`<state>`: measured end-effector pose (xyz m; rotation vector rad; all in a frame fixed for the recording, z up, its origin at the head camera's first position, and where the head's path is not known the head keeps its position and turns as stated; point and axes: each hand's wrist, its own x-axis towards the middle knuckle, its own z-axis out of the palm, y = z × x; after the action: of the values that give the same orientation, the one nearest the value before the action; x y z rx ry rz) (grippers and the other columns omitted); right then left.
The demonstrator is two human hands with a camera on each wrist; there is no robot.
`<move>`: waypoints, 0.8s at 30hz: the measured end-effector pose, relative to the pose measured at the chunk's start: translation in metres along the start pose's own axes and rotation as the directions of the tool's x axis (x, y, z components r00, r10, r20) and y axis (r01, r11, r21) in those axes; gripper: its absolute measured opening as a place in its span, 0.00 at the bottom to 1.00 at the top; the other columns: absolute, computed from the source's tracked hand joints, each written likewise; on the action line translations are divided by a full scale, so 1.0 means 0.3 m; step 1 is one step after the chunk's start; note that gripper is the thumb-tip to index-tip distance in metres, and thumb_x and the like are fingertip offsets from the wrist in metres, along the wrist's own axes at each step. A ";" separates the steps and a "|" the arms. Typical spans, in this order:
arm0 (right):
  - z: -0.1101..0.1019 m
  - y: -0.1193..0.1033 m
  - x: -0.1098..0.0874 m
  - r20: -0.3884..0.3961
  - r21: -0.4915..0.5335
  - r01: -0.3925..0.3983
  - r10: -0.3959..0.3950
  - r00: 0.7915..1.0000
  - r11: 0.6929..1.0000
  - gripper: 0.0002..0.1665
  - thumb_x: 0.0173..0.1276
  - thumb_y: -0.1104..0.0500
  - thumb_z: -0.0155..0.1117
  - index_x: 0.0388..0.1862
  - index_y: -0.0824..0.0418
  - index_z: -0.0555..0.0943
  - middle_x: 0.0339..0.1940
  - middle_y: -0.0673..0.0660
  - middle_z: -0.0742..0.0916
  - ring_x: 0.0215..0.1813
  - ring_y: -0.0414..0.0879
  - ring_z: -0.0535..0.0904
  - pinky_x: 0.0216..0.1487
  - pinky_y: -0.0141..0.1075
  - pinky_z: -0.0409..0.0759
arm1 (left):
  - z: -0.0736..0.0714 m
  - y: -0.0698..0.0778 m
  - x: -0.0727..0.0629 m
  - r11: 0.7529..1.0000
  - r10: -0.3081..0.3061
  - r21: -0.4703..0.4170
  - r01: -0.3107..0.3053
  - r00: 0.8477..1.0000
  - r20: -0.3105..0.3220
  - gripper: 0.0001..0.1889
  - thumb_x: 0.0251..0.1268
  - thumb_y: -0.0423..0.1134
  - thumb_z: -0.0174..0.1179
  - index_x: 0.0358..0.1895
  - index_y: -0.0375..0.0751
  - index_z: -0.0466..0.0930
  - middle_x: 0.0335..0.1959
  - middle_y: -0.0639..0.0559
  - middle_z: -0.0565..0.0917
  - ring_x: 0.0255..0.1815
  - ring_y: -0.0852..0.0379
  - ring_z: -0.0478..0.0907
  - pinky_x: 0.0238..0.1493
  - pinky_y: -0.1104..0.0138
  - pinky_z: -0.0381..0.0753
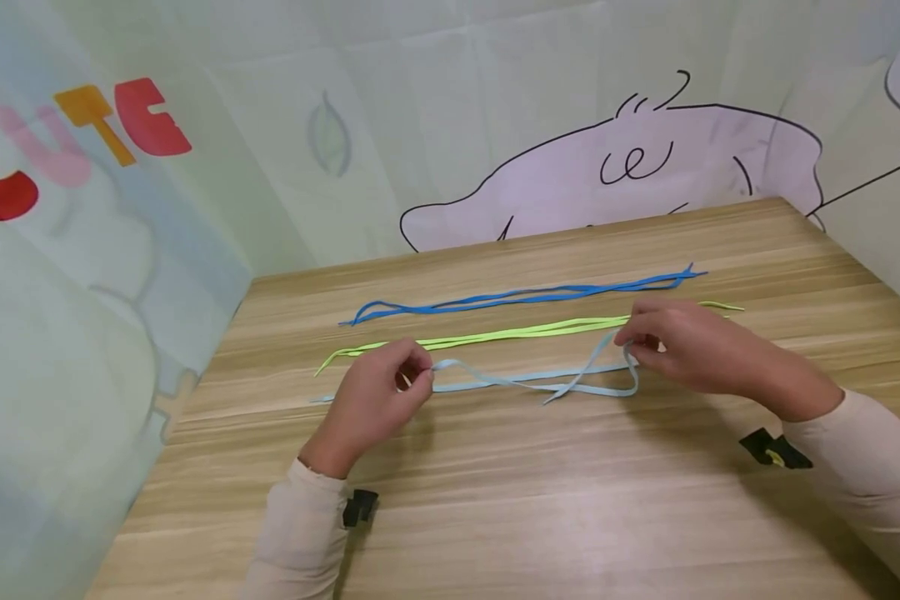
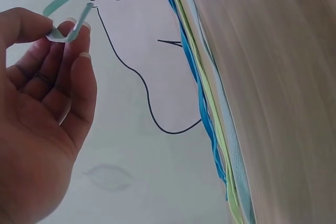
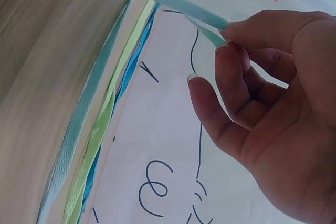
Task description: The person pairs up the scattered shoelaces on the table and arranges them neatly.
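My left hand [image 1: 378, 396] pinches a pale blue shoelace [image 1: 592, 389] between thumb and fingertips, above the table. The same lace is pinched by my right hand [image 1: 690, 346], and between the two it sags in a loose curve. From the right fingertips a tipped end slants down toward the table. A further pale blue strand lies straight along the wood behind, partly hidden by the left hand. In the left wrist view a bent bit of lace [image 2: 63, 38] sits at the fingertips. The right wrist view shows the lace [image 3: 178, 3] running into the pinch.
Just behind lies a doubled yellow-green shoelace [image 1: 495, 336], its right part covered by the right hand. Farther back stretches a doubled blue shoelace [image 1: 487, 298]. The wooden table [image 1: 495, 517] meets a printed cloth [image 1: 285, 158] at its back and left.
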<state>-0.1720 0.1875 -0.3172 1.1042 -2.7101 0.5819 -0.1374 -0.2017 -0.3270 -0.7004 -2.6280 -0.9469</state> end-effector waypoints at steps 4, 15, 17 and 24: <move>-0.004 0.005 0.002 -0.019 -0.017 0.012 -0.012 1.000 1.000 0.08 0.67 0.67 0.67 0.39 0.55 0.88 0.33 0.42 0.80 0.31 0.34 0.73 0.32 0.33 0.76 | -0.008 -0.011 -0.004 0.999 -0.029 0.013 0.029 1.000 -0.012 0.04 0.63 0.30 0.60 0.33 0.44 0.80 0.29 0.58 0.81 0.29 0.64 0.77 0.33 0.65 0.80; -0.023 0.017 -0.005 -0.061 -0.072 -0.065 0.060 0.996 0.995 0.03 0.71 0.60 0.67 0.38 0.57 0.86 0.32 0.44 0.77 0.31 0.37 0.71 0.31 0.35 0.75 | -0.035 -0.062 -0.010 0.991 -0.132 0.021 0.133 0.990 -0.041 0.02 0.67 0.34 0.60 0.35 0.42 0.80 0.30 0.56 0.82 0.31 0.61 0.78 0.34 0.63 0.79; -0.028 0.020 -0.007 -0.090 -0.074 -0.079 0.072 0.993 0.994 0.02 0.70 0.60 0.67 0.37 0.57 0.86 0.32 0.45 0.77 0.31 0.37 0.72 0.31 0.35 0.75 | -0.040 -0.075 -0.011 0.988 -0.149 0.025 0.150 0.988 -0.048 0.02 0.67 0.35 0.60 0.35 0.42 0.79 0.30 0.55 0.82 0.31 0.60 0.78 0.35 0.62 0.79; -0.045 0.028 -0.010 -0.142 -0.052 -0.108 0.100 0.985 0.993 0.04 0.69 0.62 0.67 0.34 0.56 0.84 0.37 0.48 0.78 0.34 0.40 0.75 0.35 0.39 0.77 | -0.054 -0.101 -0.016 0.981 -0.189 0.033 0.192 0.979 -0.074 0.02 0.67 0.35 0.60 0.35 0.43 0.79 0.30 0.55 0.82 0.33 0.58 0.78 0.38 0.60 0.79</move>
<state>-0.1758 0.2004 -0.3082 0.8775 -2.6574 0.5668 -0.1478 -0.2342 -0.3328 -0.4025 -2.6791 -0.9472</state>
